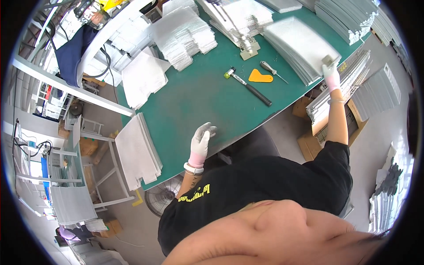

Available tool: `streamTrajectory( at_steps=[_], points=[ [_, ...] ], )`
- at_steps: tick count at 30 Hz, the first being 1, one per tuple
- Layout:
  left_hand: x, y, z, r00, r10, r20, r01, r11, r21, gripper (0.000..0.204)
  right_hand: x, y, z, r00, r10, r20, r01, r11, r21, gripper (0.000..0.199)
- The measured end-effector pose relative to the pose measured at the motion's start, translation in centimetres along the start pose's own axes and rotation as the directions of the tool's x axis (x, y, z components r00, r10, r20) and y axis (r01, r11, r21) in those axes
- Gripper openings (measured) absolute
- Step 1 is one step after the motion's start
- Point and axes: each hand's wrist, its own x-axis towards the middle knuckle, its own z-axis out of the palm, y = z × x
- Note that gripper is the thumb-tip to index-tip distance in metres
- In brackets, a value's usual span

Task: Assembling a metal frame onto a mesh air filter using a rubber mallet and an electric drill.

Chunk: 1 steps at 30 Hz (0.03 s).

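My right hand [331, 77], in a white glove with a pink cuff, reaches to the near right corner of a stack of white mesh sheets [300, 46]. Its fingers close on a small greyish piece [327, 60] lying against the top sheet; its exact kind is not clear. My left hand [202, 142], gloved the same way, hovers over the green table [176, 106] near its front edge. Its fingers are loosely curved and apart, with nothing in them. Between the hands lie a hammer [251, 88], a yellow scraper [260, 77] and a screwdriver [273, 70].
More sheet stacks stand at the back [183, 33], back left [143, 77] and left [137, 152]. A metal fixture [247, 46] sits at the table's middle back. Below the right edge are cardboard boxes [309, 145] with panels. A floor fan [163, 196] stands under the left front.
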Motion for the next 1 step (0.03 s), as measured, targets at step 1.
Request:
streamTrajectory(
  at_steps=[1],
  points=[
    [0.08, -0.26, -0.21, 1.0, -0.006, 0.013, 0.005, 1.0, 0.017, 0.044, 0.48, 0.06, 1.04, 0.989, 0.041, 0.144, 0.005, 0.951, -0.309, 0.082]
  ],
)
